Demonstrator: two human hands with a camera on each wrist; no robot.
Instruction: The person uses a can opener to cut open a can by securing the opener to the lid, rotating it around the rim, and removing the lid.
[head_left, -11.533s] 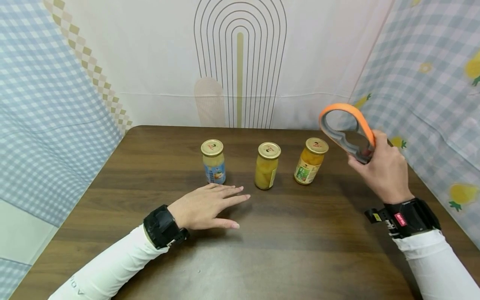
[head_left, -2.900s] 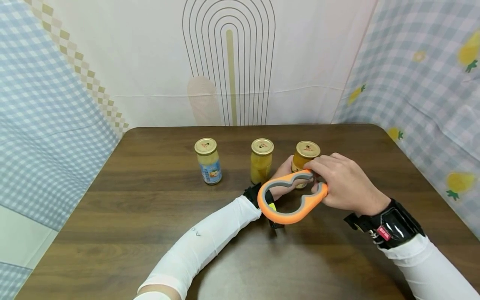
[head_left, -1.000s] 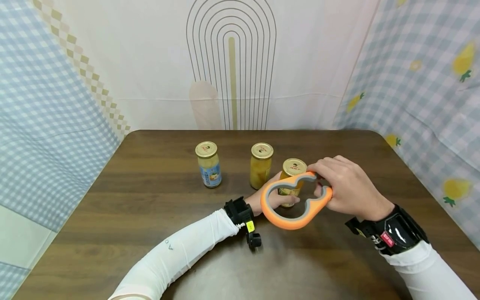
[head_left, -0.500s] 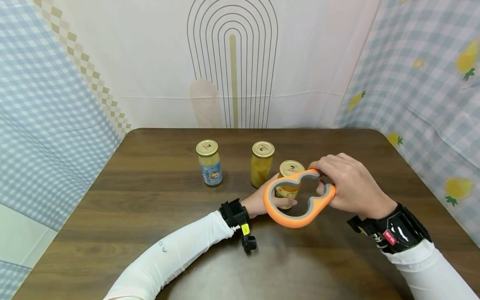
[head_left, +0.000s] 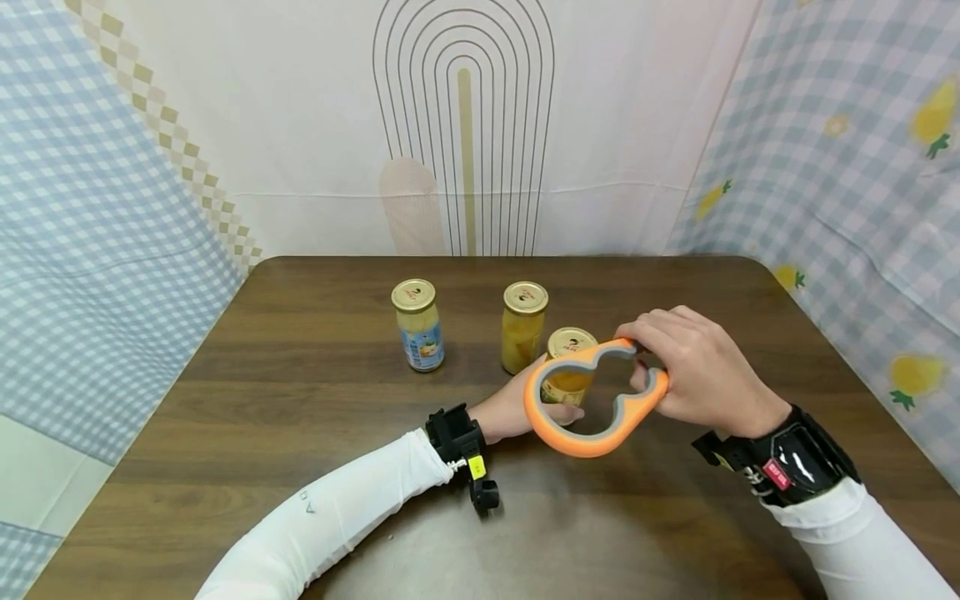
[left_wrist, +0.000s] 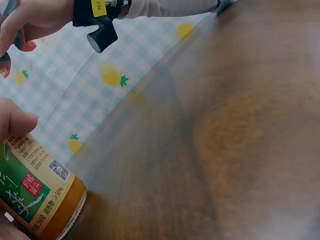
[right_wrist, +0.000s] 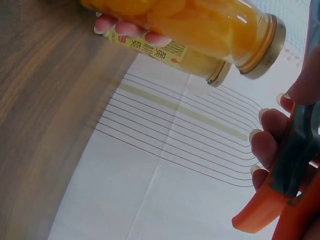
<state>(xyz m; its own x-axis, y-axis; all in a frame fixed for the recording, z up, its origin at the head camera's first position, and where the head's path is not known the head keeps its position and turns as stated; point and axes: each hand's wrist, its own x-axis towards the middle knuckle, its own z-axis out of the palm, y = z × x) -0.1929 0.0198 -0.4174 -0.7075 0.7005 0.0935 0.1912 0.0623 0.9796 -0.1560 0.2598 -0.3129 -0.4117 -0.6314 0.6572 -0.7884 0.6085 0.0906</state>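
Observation:
My left hand (head_left: pixel 506 414) grips a glass jar of orange fruit (head_left: pixel 566 387) low on its body. Its gold lid (head_left: pixel 572 340) is on, and the jar stands nearly upright. In the left wrist view my thumb (left_wrist: pixel 17 120) lies over the jar's green and cream label (left_wrist: pixel 30 187). My right hand (head_left: pixel 693 367) holds an orange jar opener (head_left: pixel 585 446) with a grey inner lining by its handle end. The opener's loop overlaps the jar in the head view. From the right wrist, the opener (right_wrist: pixel 295 150) and the jar (right_wrist: pixel 195 25) appear apart.
A jar of yellow fruit (head_left: pixel 521 337) stands just behind the held jar. Farther left is a pale jar with a blue label (head_left: pixel 422 343). All are on a dark wooden table (head_left: pixel 300 333), with a white patterned cloth (head_left: pixel 315 125) behind it.
My left hand, earlier flat with nothing held, has taken the right-hand jar and drawn it left and nearer me. The opener has come from the far right to in front of the jar.

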